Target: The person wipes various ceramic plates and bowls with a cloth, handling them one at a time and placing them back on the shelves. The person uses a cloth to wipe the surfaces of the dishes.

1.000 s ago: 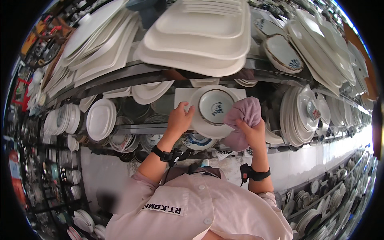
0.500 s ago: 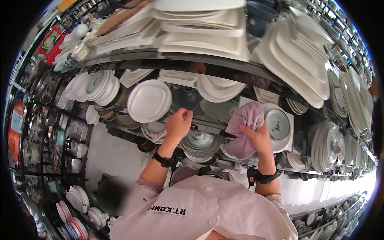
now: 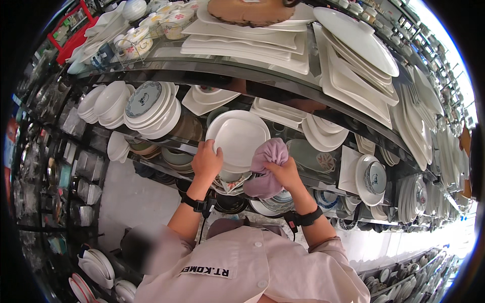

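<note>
A white plate [image 3: 245, 136] with a rounded-square inner line sits on the glass shelf in front of me. My left hand [image 3: 206, 164] grips its left rim, fingers closed at the edge. Bunched in my right hand [image 3: 284, 174] is a mauve cloth [image 3: 268, 161], which lies against the plate's lower right edge and hides part of it. Below the plate, between my hands, a dish with a coloured pattern [image 3: 230, 186] partly shows.
A stack of plates topped by a blue-patterned one [image 3: 146, 101] stands to the left. White platters [image 3: 247, 43] and a wooden slab [image 3: 250, 11] rest on the upper shelf [image 3: 212, 68], above my hands. A small patterned bowl [image 3: 375, 177] sits on a plate at right.
My left hand has gone from a loose curl to the plate's left rim. My right hand has brought the cloth leftward to the plate. The view has shifted, too.
</note>
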`<control>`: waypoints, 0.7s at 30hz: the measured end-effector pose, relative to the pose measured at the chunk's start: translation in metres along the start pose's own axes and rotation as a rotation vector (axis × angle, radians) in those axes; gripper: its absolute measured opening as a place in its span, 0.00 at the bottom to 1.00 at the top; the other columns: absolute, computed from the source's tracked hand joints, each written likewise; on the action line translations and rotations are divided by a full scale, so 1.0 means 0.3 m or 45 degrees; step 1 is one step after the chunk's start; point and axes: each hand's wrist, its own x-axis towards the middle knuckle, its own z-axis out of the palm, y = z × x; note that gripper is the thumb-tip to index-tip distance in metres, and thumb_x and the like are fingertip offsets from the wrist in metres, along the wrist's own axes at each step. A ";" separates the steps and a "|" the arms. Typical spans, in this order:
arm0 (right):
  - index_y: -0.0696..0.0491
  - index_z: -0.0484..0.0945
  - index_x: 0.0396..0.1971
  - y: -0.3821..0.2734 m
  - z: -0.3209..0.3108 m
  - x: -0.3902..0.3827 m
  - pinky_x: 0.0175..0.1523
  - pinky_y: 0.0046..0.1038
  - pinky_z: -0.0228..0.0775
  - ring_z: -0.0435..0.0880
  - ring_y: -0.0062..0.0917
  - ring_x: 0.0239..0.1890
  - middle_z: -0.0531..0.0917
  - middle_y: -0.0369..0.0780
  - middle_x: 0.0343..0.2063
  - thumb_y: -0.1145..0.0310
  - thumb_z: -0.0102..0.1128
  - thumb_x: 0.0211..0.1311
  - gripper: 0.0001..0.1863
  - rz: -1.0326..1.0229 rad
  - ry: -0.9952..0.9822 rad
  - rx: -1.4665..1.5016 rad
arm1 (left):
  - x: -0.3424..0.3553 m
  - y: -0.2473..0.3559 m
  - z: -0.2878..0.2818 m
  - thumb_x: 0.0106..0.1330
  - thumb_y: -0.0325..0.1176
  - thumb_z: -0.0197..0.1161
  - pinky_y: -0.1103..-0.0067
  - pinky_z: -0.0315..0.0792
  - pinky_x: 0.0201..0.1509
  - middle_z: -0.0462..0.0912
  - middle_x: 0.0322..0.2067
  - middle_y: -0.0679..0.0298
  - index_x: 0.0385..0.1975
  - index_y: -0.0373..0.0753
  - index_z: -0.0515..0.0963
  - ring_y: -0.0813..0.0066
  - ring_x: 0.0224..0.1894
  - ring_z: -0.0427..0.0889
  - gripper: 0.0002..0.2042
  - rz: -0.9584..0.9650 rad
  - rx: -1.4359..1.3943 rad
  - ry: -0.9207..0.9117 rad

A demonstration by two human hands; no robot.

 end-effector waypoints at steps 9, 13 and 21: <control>0.64 0.83 0.40 -0.018 0.119 0.036 0.47 0.36 0.78 0.89 0.41 0.41 0.88 0.54 0.35 0.61 0.74 0.51 0.22 0.062 0.160 -0.436 | 0.091 -0.026 0.002 0.68 0.41 0.61 0.57 0.80 0.43 0.82 0.43 0.50 0.48 0.34 0.77 0.46 0.42 0.85 0.17 0.123 0.168 -0.270; 0.67 0.78 0.48 0.104 0.131 0.067 0.51 0.37 0.77 0.87 0.41 0.48 0.86 0.56 0.42 0.60 0.74 0.51 0.30 0.033 0.162 -0.341 | 0.118 -0.040 0.017 0.70 0.37 0.60 0.58 0.81 0.42 0.79 0.45 0.45 0.44 0.31 0.77 0.44 0.42 0.85 0.14 0.173 0.142 -0.306; 0.65 0.81 0.47 0.106 0.160 0.065 0.48 0.31 0.78 0.87 0.30 0.44 0.88 0.45 0.41 0.73 0.71 0.55 0.20 0.113 0.200 -0.007 | 0.112 -0.079 0.061 0.69 0.33 0.60 0.57 0.79 0.42 0.76 0.44 0.47 0.40 0.30 0.77 0.44 0.39 0.84 0.11 0.247 0.013 -0.186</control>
